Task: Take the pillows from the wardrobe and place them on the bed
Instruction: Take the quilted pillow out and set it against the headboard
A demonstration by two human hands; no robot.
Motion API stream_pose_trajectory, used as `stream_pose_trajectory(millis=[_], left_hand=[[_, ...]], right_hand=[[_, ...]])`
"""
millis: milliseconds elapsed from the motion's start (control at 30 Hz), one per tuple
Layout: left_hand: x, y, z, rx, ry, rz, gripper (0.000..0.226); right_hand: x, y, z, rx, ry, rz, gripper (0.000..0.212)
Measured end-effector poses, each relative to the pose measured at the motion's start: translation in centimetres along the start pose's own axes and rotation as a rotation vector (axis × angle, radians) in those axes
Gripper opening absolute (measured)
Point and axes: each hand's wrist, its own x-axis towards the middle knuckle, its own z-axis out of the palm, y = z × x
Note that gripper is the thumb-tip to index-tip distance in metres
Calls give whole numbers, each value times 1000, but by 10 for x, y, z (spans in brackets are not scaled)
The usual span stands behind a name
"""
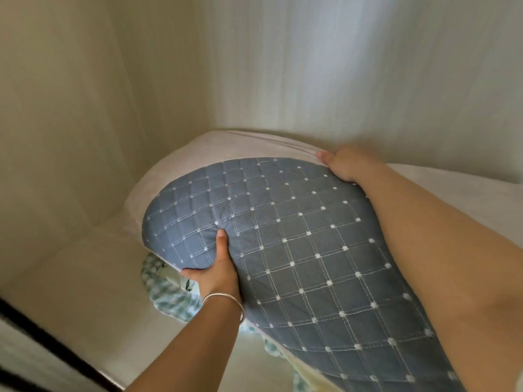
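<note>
Blue-grey quilted pillow (297,250), white stitched grid with small white knots at the crossings, sits inside the wardrobe (113,94) compartment and fills the centre and lower right of the view. White or pale edge of it shows along the top and left rim.

Left hand (218,273) grips the pillow's near-left edge: thumb pressed into the top face, denting the fabric, other fingers wrapped under the rim and mostly hidden. Silver bangle (226,302) on that wrist.

Right hand (343,165) is clamped over the pillow's far edge, near the back wall. Thumb tip visible on top, remaining fingers curled over the far side and out of sight. Right forearm lies along the pillow's right side, touching it.

Pillow looks tilted, far end higher than the near end; can't tell if it's fully clear of what's below.

Under the pillow's near-left edge: green-and-white checked cloth (167,295) with a leaf print, bunched up, lying on the wardrobe's pale shelf floor. More of it shows at the bottom, below the pillow.

Pale bedding (452,188) lies behind the right arm, toward the back right corner; can't tell what it is.

Wardrobe walls are cream, back panel lit bluish. Dark frame edge (42,335) crosses the lower-left corner.
</note>
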Motion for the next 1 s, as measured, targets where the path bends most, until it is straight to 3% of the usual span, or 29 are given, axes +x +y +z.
stream_pose_trajectory(millis=[367,567,833,933,1000], left_hand=[[-1,127,-40,-64,-287,328,114],[-20,167,-62,12,-435,509,125],[-52,149,-98,17,-461,688,93],[-69,144,-118,-43,-464,755,86],[-83,148,-133,-70,-503,803,92]], right_hand=[[-71,-46,-107,112,309,-7,66],[-127,-37,-110,275,429,162,69],[-209,-5,-78,400,387,138,68],[-228,8,-95,796,298,92,70],[-240,16,-110,1152,19,50,72]])
